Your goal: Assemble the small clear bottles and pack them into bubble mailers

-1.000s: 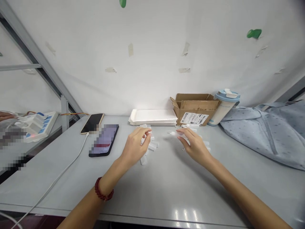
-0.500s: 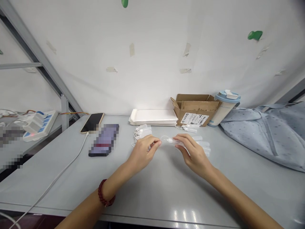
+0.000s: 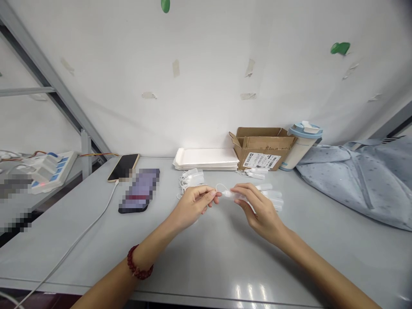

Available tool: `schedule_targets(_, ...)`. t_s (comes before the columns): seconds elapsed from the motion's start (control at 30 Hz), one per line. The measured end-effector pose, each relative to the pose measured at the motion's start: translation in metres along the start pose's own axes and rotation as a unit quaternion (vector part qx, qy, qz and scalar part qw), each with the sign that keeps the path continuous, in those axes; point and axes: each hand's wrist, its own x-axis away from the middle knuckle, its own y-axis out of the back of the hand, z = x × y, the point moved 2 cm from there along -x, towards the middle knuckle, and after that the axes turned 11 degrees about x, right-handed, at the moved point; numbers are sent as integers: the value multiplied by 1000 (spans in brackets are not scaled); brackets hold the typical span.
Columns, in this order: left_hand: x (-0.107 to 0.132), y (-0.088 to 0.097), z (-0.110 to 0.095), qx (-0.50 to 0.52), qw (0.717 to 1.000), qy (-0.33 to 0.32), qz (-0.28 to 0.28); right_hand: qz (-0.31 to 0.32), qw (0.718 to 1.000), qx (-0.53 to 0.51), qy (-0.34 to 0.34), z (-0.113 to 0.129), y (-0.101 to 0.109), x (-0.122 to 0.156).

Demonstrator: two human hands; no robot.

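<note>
My right hand [image 3: 257,208] holds a small clear plastic needle-tip bottle [image 3: 229,194] between thumb and fingers, its narrow end pointing left. A thin white tether [image 3: 221,185] arches from that narrow end to my left hand [image 3: 195,204]. The thumb and forefinger of my left hand pinch the tether's end, right at the bottle's tip; any cap there is hidden by the fingers. Several similar bottles [image 3: 275,199] lie just behind my right hand. Another group of bottles [image 3: 193,177] with white loops rests behind my left hand.
Against the wall stand a stack of white envelopes [image 3: 206,159], a cardboard box [image 3: 267,148] and a blue-lidded cup [image 3: 299,146]. More bottles [image 3: 257,173] lie before the box. A blue-grey bag [image 3: 354,184] is at right. Two phones [image 3: 124,167] [image 3: 140,189] and a charging cable [image 3: 80,238] lie left.
My left hand has moved slightly right, its fingertips now meeting the bottle's tip. The metal needle seen earlier at the tip is now covered. My right hand keeps its hold.
</note>
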Motion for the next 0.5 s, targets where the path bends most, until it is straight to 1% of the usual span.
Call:
schedule_targets(0.27, 0, 0, 0, 33, 999, 11, 2, 1, 1000, -7, -6, 1, 1, 1)
schedule_targets(0.5, -1, 0, -2, 34, 999, 14, 4, 6, 1000, -9, -8, 2, 1, 1)
